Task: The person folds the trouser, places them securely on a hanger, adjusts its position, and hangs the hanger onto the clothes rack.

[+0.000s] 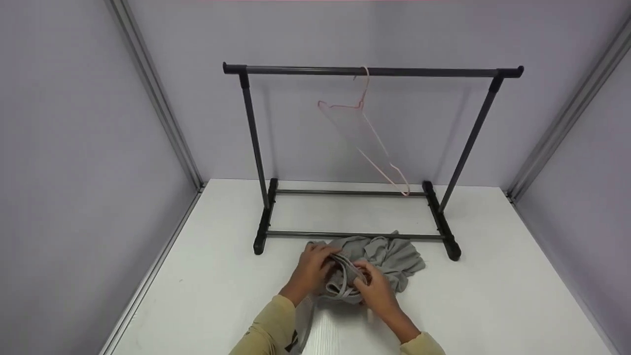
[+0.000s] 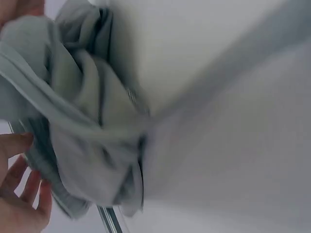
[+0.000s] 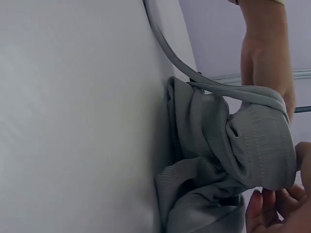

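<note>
Head: grey ribbed-cloth garment bunched on white desk, inside both side edges; left hand and right hand pinch its edge, likely working out the opening. Left wrist: grey cloth strip, blurred. Right wrist: stitched band; spreading calls for firm grips.

Pale lilac-grey walls, a back wall, a left wall and a right wall, with silver metal strips along their corners, enclose a flat white surface under soft light that casts faint shadows behind.
</note>
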